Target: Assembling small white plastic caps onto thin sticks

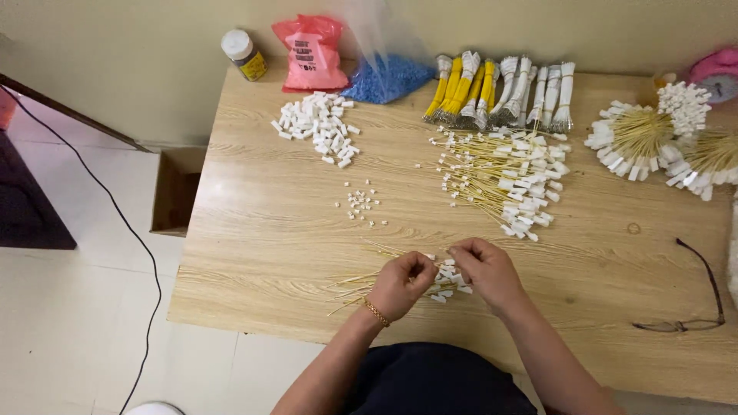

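- Near the front edge of the pale wood-grain tabletop [261,253], the left hand [400,286] (a gold bracelet at its wrist) was curled nearly closed, fingertips pinched on a small bunch of thin yellow wires with white plastic end connectors [444,280].
- The right hand [486,270] met it just beside, fingers also bent in tight, thumb and forefinger pinching at the same connector ends; neither hand was spread open.
- The wire tails fanned out to the left of the left hand, resting on the tabletop.
- Judged from their look, these wires would be very light and springy, bending easily, with small hard connectors that could slip; the firmest hold would seem to be at the connector or on the wire right behind it.
- At the right front, apart from the hands, lay a pair of dark-framed spectacles [692,296].
- Mid-table sat a scatter of tiny white plastic bits [361,204], and to its right a loose heap of finished yellow wires with white tips [503,177].
- Toward the back edge: a pile of white plastic housings [317,127], tied bundles of yellow and white wires [503,92], a clear bag of blue pellets [384,77], a pink plastic bag [311,54] and a small white-capped bottle [244,54].
- At the right back corner, fanned wire bundles with white ends [638,138].
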